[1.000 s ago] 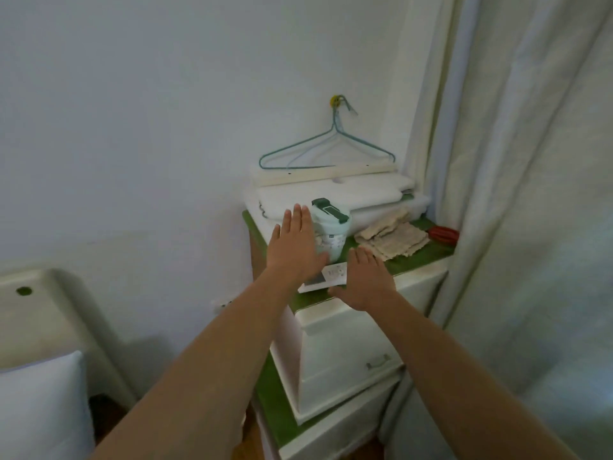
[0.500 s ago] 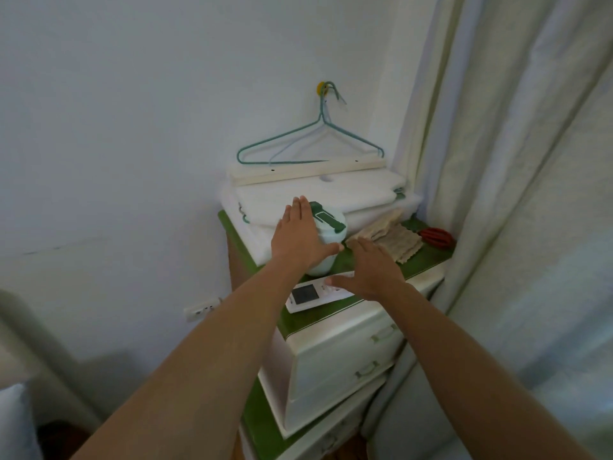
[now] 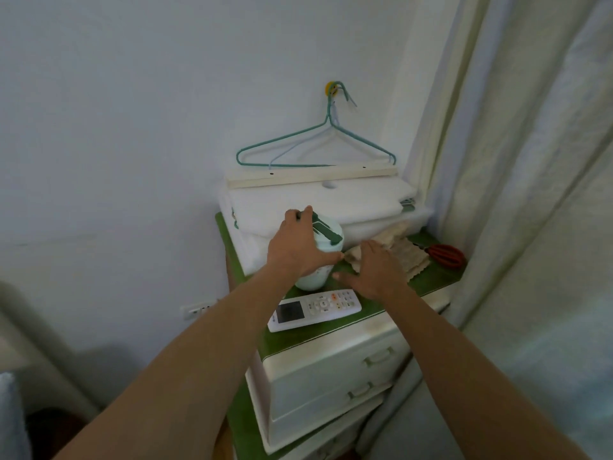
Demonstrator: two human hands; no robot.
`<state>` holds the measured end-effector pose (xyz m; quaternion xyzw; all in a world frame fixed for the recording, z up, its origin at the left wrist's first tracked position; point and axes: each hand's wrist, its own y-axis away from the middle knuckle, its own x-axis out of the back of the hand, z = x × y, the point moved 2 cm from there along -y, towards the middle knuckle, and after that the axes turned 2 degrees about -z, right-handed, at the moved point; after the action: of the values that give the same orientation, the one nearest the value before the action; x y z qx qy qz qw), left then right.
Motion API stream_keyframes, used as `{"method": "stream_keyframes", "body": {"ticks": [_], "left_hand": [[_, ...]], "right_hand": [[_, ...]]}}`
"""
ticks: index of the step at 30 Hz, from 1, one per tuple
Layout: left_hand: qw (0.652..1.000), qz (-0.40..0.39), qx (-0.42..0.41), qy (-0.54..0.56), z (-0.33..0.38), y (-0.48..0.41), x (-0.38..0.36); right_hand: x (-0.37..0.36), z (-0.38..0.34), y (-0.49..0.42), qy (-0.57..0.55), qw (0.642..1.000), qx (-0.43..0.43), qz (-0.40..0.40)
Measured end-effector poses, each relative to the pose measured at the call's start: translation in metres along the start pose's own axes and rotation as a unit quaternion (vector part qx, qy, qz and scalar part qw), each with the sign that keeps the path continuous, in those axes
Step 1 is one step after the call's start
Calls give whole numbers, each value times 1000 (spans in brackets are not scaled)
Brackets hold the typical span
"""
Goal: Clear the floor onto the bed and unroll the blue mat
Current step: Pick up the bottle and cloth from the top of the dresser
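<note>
From my feed, both bare arms reach up from the bottom of the frame to a white drawer chest (image 3: 335, 386) with a green top, just right of centre. My left hand (image 3: 298, 250) is wrapped around a pale mint cup (image 3: 320, 260) with a dark green lid strap, fingers curled over its far side. My right hand (image 3: 373, 272) lies flat and loose, palm down, just beside the cup, its fingertips touching a beige cloth (image 3: 406, 255). A white remote (image 3: 313, 308) lies below both hands. Red scissors (image 3: 444, 254) sit at the right edge, near the curtain (image 3: 517, 161). A teal hanger (image 3: 315, 144) hangs on the wall above (upper centre). The blue mat and bed I cannot see here.
</note>
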<state>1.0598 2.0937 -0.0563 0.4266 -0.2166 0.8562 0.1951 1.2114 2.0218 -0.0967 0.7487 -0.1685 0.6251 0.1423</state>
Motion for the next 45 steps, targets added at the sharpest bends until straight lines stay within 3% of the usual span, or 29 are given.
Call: {"method": "stream_keyframes", "body": {"ticks": [4,8,13,21,26,33,39,45], "left_hand": [[999,46,7,22,5,-3,-4],[994,97,1,50,22,-12,5],[989,140,3,45,33,-15,20],[975,214,60,15,18,22,59],[969,231,89,1,-3,67,92],[963,237,130,-5,-40,148,134],[957,238,169,-8,-71,204,173],[948,253,195,-9,-96,260,202]], "right_hand": [[-10,12,-19,-12,995,-92,24],[-24,24,-34,-47,991,-128,-17],[-39,30,-39,-77,987,-129,-59],[-12,32,-28,11,992,-122,30],[-16,30,-9,-40,992,-112,41],[-12,34,22,4,980,-197,7],[74,-13,53,-58,977,-119,167],[125,-170,113,-113,961,63,246]]}}
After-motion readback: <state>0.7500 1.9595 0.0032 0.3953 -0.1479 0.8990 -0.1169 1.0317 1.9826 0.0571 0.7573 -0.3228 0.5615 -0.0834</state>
